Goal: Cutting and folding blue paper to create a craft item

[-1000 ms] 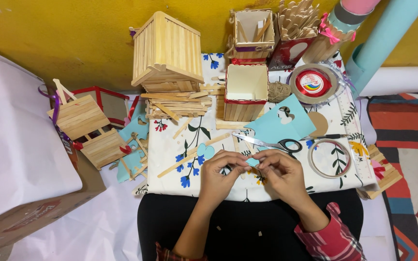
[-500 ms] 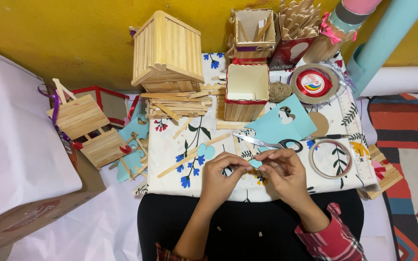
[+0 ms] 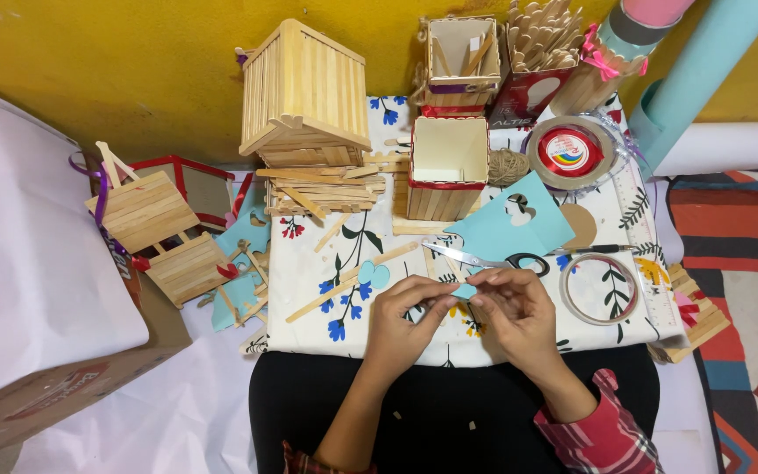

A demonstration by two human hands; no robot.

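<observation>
My left hand [image 3: 410,320] and my right hand [image 3: 512,312] meet over the near edge of a small table with a floral cloth [image 3: 326,290]. Together they pinch a small light-blue paper piece [image 3: 464,289] between their fingertips. Just beyond the fingers lie scissors [image 3: 484,258] with black handles, resting on a larger light-blue paper sheet [image 3: 511,228] that has a shape cut out of it. A small blue paper cut-out [image 3: 374,274] sits on a long wooden stick to the left of my left hand.
A stick-built house [image 3: 304,92], a pile of loose sticks [image 3: 322,189], stick boxes [image 3: 446,167], a box of sticks [image 3: 544,39], twine, tape rolls [image 3: 569,151] [image 3: 600,288] and a ruler crowd the table. Stick frames [image 3: 164,233] lie left, paper rolls [image 3: 704,70] right.
My fingers have shifted slightly on the small blue paper piece. Nothing else on the table has moved.
</observation>
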